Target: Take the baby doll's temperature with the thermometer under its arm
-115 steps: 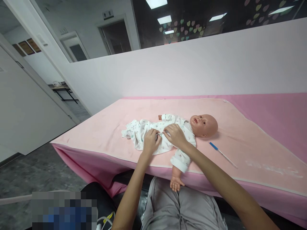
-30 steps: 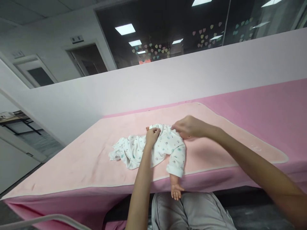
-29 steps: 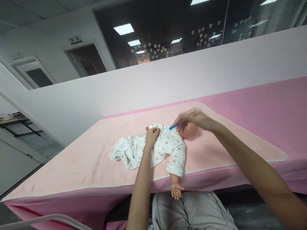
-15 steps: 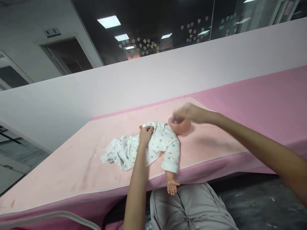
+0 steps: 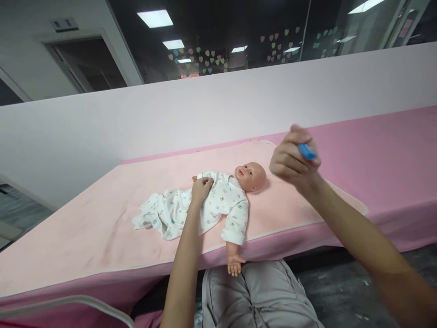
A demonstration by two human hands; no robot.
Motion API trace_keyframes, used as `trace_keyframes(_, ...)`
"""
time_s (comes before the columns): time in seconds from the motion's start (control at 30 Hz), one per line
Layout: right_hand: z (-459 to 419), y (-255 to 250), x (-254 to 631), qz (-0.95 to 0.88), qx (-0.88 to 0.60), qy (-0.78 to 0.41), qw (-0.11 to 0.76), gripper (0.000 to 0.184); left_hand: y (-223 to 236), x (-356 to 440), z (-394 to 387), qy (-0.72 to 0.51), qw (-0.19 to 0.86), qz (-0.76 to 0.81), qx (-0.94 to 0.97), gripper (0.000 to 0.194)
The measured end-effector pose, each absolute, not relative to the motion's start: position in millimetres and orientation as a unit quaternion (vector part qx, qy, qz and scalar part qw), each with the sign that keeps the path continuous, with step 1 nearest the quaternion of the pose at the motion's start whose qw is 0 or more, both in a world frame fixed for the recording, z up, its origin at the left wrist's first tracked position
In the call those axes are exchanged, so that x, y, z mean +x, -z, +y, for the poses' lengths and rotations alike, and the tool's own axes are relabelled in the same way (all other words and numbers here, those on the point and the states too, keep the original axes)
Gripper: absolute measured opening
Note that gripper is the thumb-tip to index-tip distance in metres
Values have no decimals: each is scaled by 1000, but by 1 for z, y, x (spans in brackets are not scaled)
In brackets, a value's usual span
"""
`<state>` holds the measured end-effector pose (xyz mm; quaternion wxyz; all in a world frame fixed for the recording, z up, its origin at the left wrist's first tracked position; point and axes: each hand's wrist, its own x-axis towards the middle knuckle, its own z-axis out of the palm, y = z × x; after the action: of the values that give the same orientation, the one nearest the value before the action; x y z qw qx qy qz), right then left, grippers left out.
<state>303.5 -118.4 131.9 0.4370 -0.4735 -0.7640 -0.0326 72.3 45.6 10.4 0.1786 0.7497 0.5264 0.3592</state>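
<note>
Right hand point(image 5: 292, 157) (blue-ended stick point(image 5: 307, 151) inside) higher

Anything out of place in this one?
The clothed doll has its near hand jutting past the edge of the peach mat, odd since its head and body lie on it. No spill or damage shows.

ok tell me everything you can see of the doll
The doll lies on its back on the pale pink mat, bald head toward the picture's right. Its skin looks like smooth plastic. It wears a white outfit with small prints, crumpled at the lower end; no feet show. Its near arm reaches past the mat's edge, its open hand overlapping the grey trousers in view, contact unclear. The person's left hand rests on its torso.
</note>
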Motion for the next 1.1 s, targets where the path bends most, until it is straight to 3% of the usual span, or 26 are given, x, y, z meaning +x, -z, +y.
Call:
trace_keyframes(0.07,-118,-117,301,-756,-506,165,382,44,-10,72,45,-357,177,531,748,34)
trace_keyframes(0.17,-125,-82,293,-794,-494,143,323,50,-11,73,44,-356,174,530,750,34)
trace_keyframes(0.4,-137,0,329,-799,-557,126,187,29,-11,74,43,-354,174,533,748,33)
trace_keyframes(0.57,-134,27,350,-762,-611,101,191,28,-13,75,41,-353,178,537,745,32)
trace_keyframes(0.8,-130,39,344,-769,-598,88,207,43,-14,75,40,-357,183,534,744,31)
trace_keyframes(1.1,-121,36,329,-766,-588,150,213,28,-13,74,41,-358,183,535,744,30)
